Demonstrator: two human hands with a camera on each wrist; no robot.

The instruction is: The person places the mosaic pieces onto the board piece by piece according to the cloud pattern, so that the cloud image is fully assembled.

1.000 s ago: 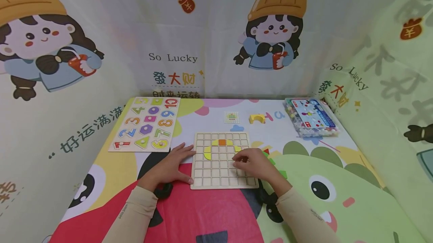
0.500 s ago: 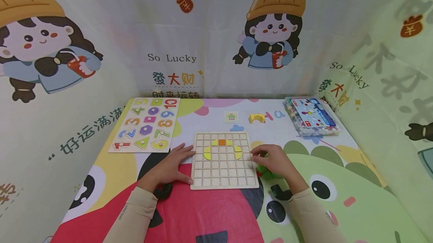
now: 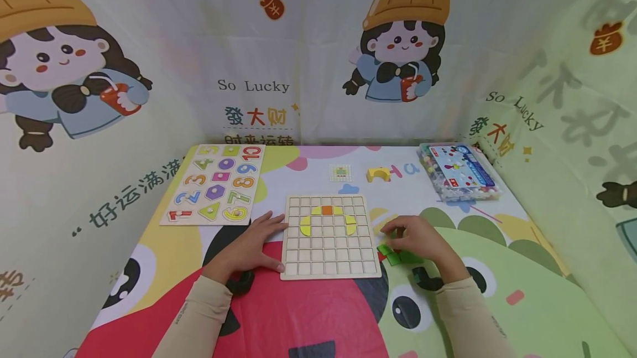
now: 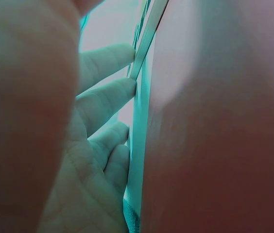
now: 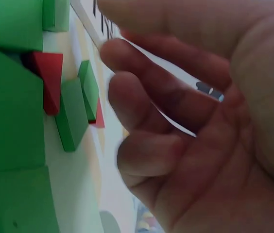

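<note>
A wooden grid board [image 3: 325, 255] lies at the middle of the table. In its upper cells sit an orange square tile [image 3: 327, 210] and several yellow pieces [image 3: 350, 229], some curved, forming an arch. My left hand [image 3: 251, 244] rests at the board's left edge; in the left wrist view its extended fingers [image 4: 110, 99] touch the side. To the right of the board, my right hand [image 3: 418, 240] hovers by a group of green blocks [image 3: 393, 256]. The right wrist view shows its fingers loosely bent, holding nothing, beside green blocks [image 5: 10, 111] and a red triangular block [image 5: 52, 80].
A number puzzle board [image 3: 214, 183] lies at the back left. Behind the grid board are a small pattern card [image 3: 340, 173] and a yellow arch block [image 3: 379, 175]. A clear plastic box [image 3: 458, 172] of colourful pieces stands at the back right.
My right hand has moved right, off the grid board to the green blocks. A yellow curved piece it was covering on the board's right side now shows. The left hand stays still.
</note>
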